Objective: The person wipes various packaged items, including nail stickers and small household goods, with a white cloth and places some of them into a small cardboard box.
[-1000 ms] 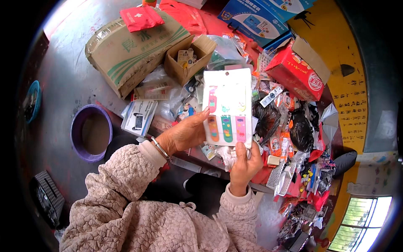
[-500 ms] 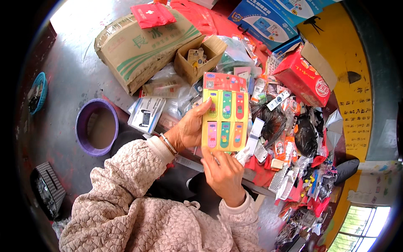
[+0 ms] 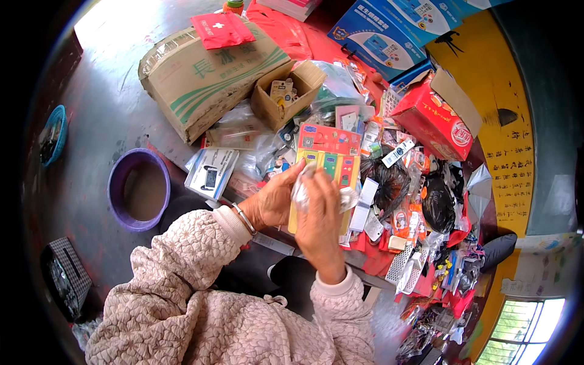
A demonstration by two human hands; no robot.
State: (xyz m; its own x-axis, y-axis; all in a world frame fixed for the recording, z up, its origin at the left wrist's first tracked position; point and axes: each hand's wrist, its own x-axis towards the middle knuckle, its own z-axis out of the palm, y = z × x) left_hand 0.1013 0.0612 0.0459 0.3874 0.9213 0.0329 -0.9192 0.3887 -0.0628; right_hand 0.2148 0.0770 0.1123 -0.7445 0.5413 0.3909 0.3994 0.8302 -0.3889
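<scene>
Filling the middle of the view, a flat orange-and-yellow blister card is held upright over a crowded table. The card's left edge is gripped by the left hand, fingers curled round it, a metal bangle at the wrist. The right hand is laid across the card's front with the fingers closed on crinkled clear plastic wrap pressed against it; whether the card itself is also pinched by this hand cannot be told.

Little open room is left to the right, where the red tabletop is packed to its edge with small glossy packets, black net bags and a red carton with its flap raised. Behind the card an open small cardboard box is seen, and beyond it a large corrugated carton with green print, topped by a soft red pouch. Blue printed boxes are stacked at the far edge.

To the left, bare grey floor gives freer space, broken only by a round purple plastic basin, a blue-rimmed bowl and a checked box. Both forearms are covered by quilted beige sleeves.
</scene>
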